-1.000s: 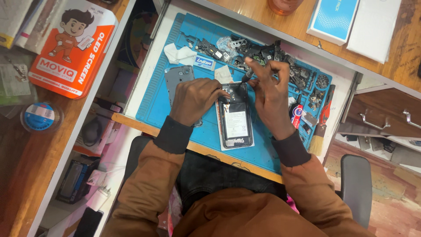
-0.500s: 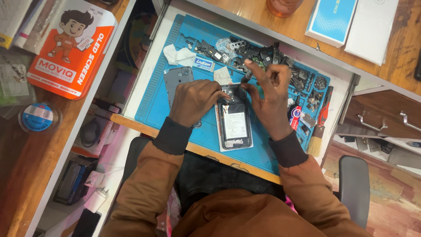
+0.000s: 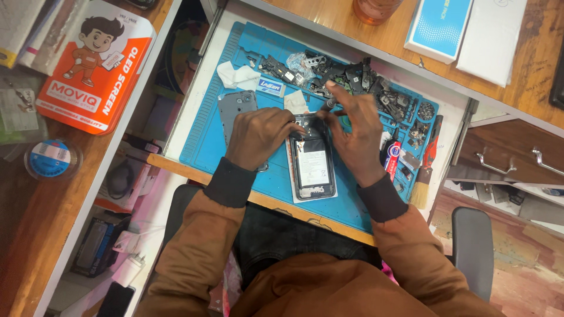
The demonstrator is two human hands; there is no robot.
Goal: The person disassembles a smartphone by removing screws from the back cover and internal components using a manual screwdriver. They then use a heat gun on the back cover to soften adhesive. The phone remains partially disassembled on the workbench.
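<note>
- Right now we have an opened phone [image 3: 313,161] lying back-side up on a blue work mat [image 3: 205,141], which sits on the white desk [image 3: 194,105]; its battery and frame are exposed.
- Our left hand [image 3: 258,135] rests at the phone's upper left edge with its fingers curled down onto the frame, steadying it.
- Our right hand [image 3: 352,132] is at the phone's upper right, its fingers pinched shut on a thin dark tool [image 3: 325,107] whose tip points toward the phone's top end.
- We judge the phone light but fragile: stiff along the rim, delicate inside, so the outer frame edges are the place to hold it, never the open middle.
- A grey back cover [image 3: 235,108] lies just left of our left hand, and a heap of small dark parts [image 3: 352,79] fills the mat's far side.
- A brush [image 3: 426,170] with a red handle lies at the mat's right edge.
- Compared with a second ago, our right hand has come back from the parts heap and settled closer to the phone's top; the left hand and the phone have hardly shifted.
</note>
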